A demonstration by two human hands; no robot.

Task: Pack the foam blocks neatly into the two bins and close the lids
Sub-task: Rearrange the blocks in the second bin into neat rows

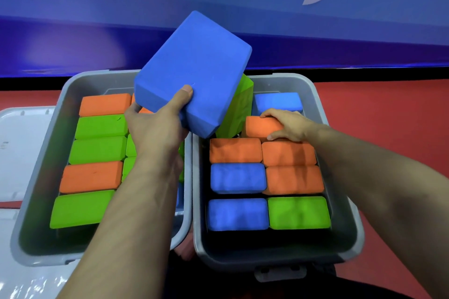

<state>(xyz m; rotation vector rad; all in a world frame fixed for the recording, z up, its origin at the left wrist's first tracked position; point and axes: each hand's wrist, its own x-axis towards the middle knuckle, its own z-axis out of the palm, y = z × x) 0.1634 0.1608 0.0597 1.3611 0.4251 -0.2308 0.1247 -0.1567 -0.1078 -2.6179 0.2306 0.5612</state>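
Two grey bins stand side by side, both lidless. The left bin (36,201) holds rows of orange and green foam blocks standing on edge. The right bin (345,245) holds orange, blue and green blocks. My left hand (158,126) grips a large blue block (194,65) by its near corner, tilted in the air above the gap between the bins. A green block (239,104) leans behind it, at the back of the right bin. My right hand (289,124) grips an orange block (260,126) in the back half of the right bin.
A white lid (17,153) lies flat to the left of the left bin. The floor (388,109) is red, and a blue wall (315,31) stands right behind the bins. A latch (279,272) shows on the right bin's near rim.
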